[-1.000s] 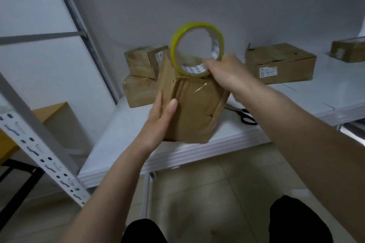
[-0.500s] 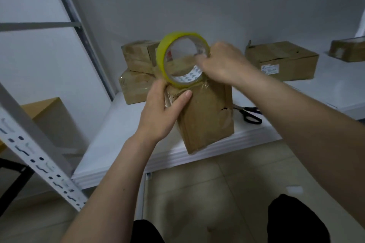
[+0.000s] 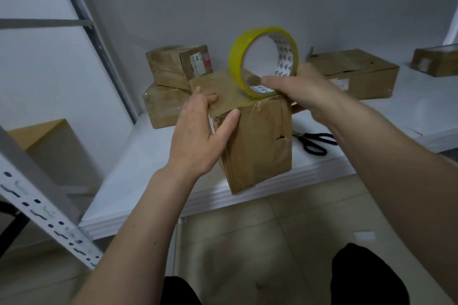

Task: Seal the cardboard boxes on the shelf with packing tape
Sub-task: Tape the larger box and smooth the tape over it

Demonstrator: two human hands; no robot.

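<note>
One box (image 3: 257,141) is held at the near shelf (image 3: 138,156) edge by the left hand (image 3: 200,136) | roll (image 3: 264,60), pinched by the right hand (image 3: 295,86), is now shifted rightward along the top | taping judged underway

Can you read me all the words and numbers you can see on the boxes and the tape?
"7R": on the white label of the small top box at the back left.
Red sticker beside that label: too blurred to read.
Grey marks inside the tape roll: a repeated logo, no letters readable.
White label on the wide flat box: mostly hidden by the right hand, unreadable.
Held box: no writing visible.
</note>
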